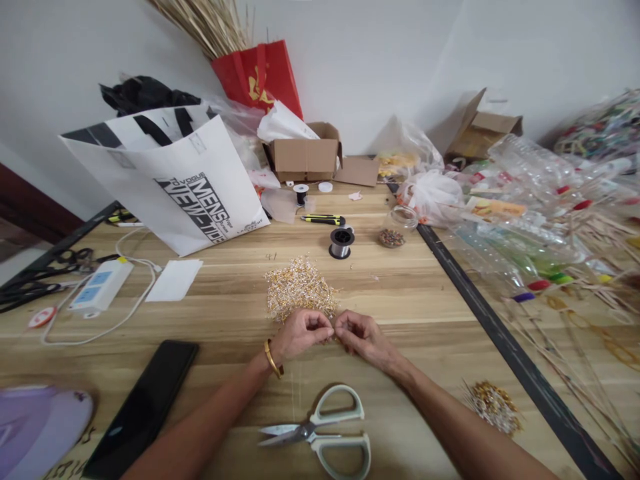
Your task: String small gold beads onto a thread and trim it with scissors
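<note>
My left hand (306, 333), with a gold bangle (273, 360) at the wrist, is closed in a pinch at the near edge of a loose pile of small gold and silver pieces (299, 287). Facing it, fingertips almost touching, my right hand (361, 335) is pinched too. Whatever lies between the fingertips is too small to make out. Below the hands, scissors (320, 432) with pale handles lie with blades slightly apart. A smaller heap of gold and silver pieces with thin stems (494, 407) rests right of my right forearm.
Beyond the pile stand a wire spool (341, 244), a yellow-black utility knife (324, 219) and a jar of beads (391, 237). A black phone (145, 407), power strip (101, 287) and white bag (170, 180) occupy the left. Plastic bottles (530, 247) crowd the right, past a dark strip.
</note>
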`<state>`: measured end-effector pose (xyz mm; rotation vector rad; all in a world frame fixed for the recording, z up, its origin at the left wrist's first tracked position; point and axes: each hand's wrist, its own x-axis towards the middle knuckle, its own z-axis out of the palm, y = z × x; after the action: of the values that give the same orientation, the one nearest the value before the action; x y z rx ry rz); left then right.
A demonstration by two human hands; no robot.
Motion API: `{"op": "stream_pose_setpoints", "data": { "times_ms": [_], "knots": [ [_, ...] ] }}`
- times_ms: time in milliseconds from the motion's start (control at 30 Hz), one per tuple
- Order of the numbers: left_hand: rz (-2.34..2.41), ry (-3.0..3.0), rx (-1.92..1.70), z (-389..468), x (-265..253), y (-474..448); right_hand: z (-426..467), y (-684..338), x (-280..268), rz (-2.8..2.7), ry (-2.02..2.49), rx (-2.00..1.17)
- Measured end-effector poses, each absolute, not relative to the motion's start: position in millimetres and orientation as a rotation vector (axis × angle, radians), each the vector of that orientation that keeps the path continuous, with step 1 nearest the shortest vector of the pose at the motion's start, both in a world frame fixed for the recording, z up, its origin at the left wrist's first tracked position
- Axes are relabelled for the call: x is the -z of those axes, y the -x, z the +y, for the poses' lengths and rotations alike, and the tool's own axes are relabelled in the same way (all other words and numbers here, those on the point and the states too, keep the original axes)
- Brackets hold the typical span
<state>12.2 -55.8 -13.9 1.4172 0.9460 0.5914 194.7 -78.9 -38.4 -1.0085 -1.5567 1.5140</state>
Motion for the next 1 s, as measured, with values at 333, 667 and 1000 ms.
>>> {"op": "stream_pose_setpoints", "data": {
  "times_ms": [333,667,1000],
  "knots": [
    [0.926,-1.422,-0.576,-55.7,12.9,-12.6,-78.4,-194.7,39.7,-1.552,0.994,-1.523],
    [0.913,-1.456,-0.574,-56.1,16.0,-12.4,-78.9,-194.5,37.3,-1.565,0.992,-1.53],
    [0.921,-1.33,-0.518,-58.0,13.7,-13.1,-79.3,-193.6,36.1,-1.554,0.979,-1.539]
  ]
}}
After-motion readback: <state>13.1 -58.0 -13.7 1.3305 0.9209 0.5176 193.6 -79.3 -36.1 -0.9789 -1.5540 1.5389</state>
